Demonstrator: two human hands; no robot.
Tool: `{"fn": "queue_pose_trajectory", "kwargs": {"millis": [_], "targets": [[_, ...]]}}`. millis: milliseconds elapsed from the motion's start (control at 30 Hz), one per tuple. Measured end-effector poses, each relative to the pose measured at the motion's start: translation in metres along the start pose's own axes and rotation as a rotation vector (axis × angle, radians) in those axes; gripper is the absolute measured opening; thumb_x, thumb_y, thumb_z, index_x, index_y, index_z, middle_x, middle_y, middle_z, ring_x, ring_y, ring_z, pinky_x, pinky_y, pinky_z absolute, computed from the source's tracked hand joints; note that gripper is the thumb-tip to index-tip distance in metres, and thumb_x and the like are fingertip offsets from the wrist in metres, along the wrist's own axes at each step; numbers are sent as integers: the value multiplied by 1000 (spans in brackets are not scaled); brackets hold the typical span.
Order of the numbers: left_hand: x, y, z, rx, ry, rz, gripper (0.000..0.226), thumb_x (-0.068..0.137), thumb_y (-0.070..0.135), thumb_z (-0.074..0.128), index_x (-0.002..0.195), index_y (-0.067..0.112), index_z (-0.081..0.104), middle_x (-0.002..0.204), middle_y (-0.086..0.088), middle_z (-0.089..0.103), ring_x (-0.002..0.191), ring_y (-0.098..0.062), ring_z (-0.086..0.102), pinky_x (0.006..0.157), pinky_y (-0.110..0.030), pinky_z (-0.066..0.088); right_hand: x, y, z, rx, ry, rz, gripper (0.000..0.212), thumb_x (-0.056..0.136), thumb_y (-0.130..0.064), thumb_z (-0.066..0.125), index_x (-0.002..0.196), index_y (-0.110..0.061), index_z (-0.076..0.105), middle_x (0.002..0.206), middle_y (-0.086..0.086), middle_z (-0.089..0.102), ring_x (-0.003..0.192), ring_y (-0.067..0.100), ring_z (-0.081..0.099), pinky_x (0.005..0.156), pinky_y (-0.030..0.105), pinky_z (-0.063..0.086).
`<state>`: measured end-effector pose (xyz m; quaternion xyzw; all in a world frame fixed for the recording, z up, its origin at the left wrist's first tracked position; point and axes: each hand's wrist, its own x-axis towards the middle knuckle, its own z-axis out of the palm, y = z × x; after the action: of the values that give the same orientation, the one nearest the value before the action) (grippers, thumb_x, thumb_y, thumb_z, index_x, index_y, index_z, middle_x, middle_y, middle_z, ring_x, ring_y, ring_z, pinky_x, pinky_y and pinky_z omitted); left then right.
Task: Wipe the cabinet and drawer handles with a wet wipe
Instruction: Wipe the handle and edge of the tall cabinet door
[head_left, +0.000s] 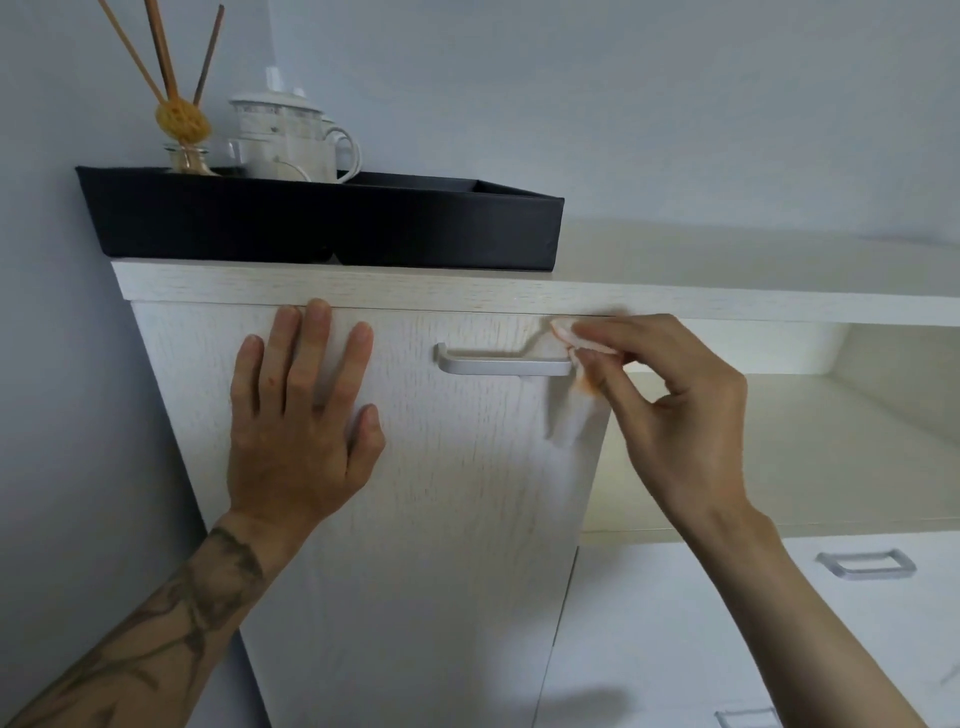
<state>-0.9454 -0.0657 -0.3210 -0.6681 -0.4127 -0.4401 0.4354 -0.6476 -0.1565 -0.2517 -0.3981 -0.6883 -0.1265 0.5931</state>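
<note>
The step in hand looks like wiping the door handle (501, 364), a silver bar set across the top of the cabinet door (415, 519). The right hand (675, 410) has its grip pinched together on the wipe (569, 415) at the handle's right end; the wipe folds over the fingertips and a loose tail hangs down just below that end. The left hand (301, 415) lies flat on the door left of the handle, fingers spread and holding nothing, seemingly bracing the door shut

Next, by my judgement, comes a pass leftward along the bar with the wipe wrapped round it, the left hand steady so the door does not swing. Two drawer handles (866, 564) show lower right, well apart from the hands, apparently yet to be done

On the cabinet top sits a black tray (322, 223) with a diffuser (182, 124) and a white pot (288, 140). No brand, label or writing can be read anywhere
</note>
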Motion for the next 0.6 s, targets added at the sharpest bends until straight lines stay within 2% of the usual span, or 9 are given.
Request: {"fn": "queue_pose_trajectory", "kwargs": {"millis": [100, 200, 500, 600], "targets": [[-1, 0, 0, 10, 4, 0, 67, 107, 40, 32, 168, 17, 12, 168, -17, 12, 162, -27, -2, 131, -50, 5, -2, 0, 2, -58, -65, -11, 28, 98, 3, 69, 118, -14, 80, 116, -2, 73, 108, 5, 68, 93, 8, 46], [0, 0, 0, 11, 3, -2, 68, 107, 40, 32, 168, 17, 12, 168, -17, 13, 162, -27, -2, 131, -50, 5, -3, 1, 2, -62, -58, -12, 30, 96, 4, 70, 118, -13, 80, 115, -1, 73, 100, 4, 68, 90, 7, 46], [-1, 1, 0, -2, 7, -2, 68, 107, 39, 33, 168, 18, 11, 168, -17, 13, 162, -28, -1, 131, -52, 7, -12, 0, 11, 6, 60, 46, 30, 95, 4, 70, 114, -15, 81, 112, -2, 75, 103, 6, 70, 88, 18, 54], [-1, 1, 1, 1, 7, -5, 68, 107, 39, 33, 168, 18, 10, 168, -17, 12, 162, -27, -1, 131, -53, 9, -24, -6, 20, 141, 112, 156, 31, 95, 8, 69, 113, -14, 81, 113, 1, 76, 108, 13, 73, 90, 36, 60]]}}
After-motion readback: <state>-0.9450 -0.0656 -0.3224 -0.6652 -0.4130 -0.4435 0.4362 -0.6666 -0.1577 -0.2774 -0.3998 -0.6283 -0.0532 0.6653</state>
